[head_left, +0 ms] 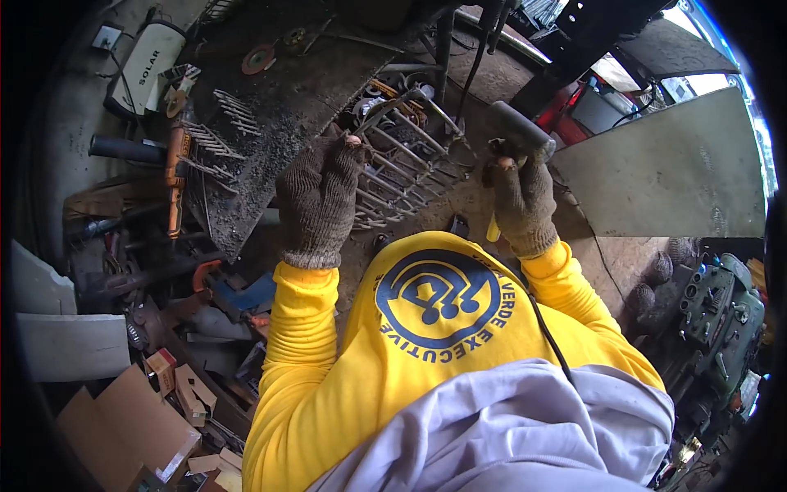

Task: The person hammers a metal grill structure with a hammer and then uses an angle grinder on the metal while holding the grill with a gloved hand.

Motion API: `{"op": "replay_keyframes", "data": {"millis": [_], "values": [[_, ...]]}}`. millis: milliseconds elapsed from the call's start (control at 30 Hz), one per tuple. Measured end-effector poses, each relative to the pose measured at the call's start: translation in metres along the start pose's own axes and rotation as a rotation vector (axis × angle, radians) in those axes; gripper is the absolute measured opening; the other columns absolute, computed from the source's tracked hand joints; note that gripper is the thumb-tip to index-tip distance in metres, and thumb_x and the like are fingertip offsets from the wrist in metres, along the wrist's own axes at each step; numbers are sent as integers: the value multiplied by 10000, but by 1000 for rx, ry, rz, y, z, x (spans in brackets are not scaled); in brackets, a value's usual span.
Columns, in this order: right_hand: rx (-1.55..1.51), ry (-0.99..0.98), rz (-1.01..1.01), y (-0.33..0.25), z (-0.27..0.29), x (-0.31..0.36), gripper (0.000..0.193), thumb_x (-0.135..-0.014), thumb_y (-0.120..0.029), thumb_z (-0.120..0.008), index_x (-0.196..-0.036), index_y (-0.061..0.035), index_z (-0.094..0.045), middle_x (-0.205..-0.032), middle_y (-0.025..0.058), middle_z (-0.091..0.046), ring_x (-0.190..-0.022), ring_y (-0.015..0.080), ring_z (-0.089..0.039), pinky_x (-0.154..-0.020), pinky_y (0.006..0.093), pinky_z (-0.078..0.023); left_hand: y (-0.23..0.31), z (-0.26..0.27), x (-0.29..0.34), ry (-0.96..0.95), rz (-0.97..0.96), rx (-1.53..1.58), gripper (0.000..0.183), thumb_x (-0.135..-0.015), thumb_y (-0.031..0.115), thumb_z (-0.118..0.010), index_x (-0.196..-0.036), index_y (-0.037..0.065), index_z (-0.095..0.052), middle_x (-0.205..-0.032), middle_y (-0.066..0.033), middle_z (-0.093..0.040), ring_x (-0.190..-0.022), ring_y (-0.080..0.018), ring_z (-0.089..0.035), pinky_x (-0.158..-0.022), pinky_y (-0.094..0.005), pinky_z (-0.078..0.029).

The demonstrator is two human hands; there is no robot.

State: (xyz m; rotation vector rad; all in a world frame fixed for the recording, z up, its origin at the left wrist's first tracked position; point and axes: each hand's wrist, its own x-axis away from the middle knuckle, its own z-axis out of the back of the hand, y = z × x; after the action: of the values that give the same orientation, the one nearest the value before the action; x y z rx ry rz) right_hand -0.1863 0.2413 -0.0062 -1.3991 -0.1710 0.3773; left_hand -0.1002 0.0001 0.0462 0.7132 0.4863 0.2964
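Note:
My left hand [320, 197], in a worn brown knit glove, is closed at the near-left edge of a welded metal grate [396, 176]. The grate is made of parallel rods joined to side bars, and it tilts over the floor in front of me. In the same kind of glove, my right hand [525, 205] is wrapped round the handle of a hammer [521, 129]. Its thick grey cylindrical head stands above my fist, and a yellow bit of handle shows below. The hammer is to the right of the grate, apart from it.
A dark metal table [270, 107] at the left bears short rod pieces [211, 141] and dark debris. An orange power tool [175, 168] lies on its left edge. Cardboard boxes [131, 426] sit at the lower left, a metal sheet [664, 168] at the right, and a greasy engine part [721, 316] below it.

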Motion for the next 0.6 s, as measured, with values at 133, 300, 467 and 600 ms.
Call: {"op": "replay_keyframes", "data": {"millis": [133,300,467,600], "values": [[66,6,148,6,6,1,386,-1037,-134,-485,-1400,-8,-448,-1214,100,-594,-1035,155,-576,-929,307,-467,-3,-1,2,45,38,160,276,-974,275,-625,-968,14,-715,-792,-149,-704,-716,-266,-678,-658,-367,-500],[-16,17,200,27,6,6,405,-1044,-195,-513,-1392,-2,-440,-1241,107,-583,-1118,180,-582,-980,319,-455,2,4,2,16,116,187,330,-979,338,-637,-971,15,-701,-837,-57,-689,-786,-142,-598,-727,-319,-467],[-119,167,301,31,0,2,345,-1007,-178,-582,-1296,9,-572,-1108,125,-680,-974,176,-636,-876,308,-486,-3,4,0,5,113,150,340,-965,340,-659,-970,2,-693,-824,-60,-684,-792,-152,-606,-724,-327,-469],[111,54,325,27,10,5,390,-1059,-203,-476,-1379,16,-436,-1232,118,-583,-1092,202,-610,-943,322,-494,-6,1,5,-24,191,162,314,-958,330,-670,-1000,20,-697,-873,-69,-689,-820,-162,-621,-747,-342,-487]]}}
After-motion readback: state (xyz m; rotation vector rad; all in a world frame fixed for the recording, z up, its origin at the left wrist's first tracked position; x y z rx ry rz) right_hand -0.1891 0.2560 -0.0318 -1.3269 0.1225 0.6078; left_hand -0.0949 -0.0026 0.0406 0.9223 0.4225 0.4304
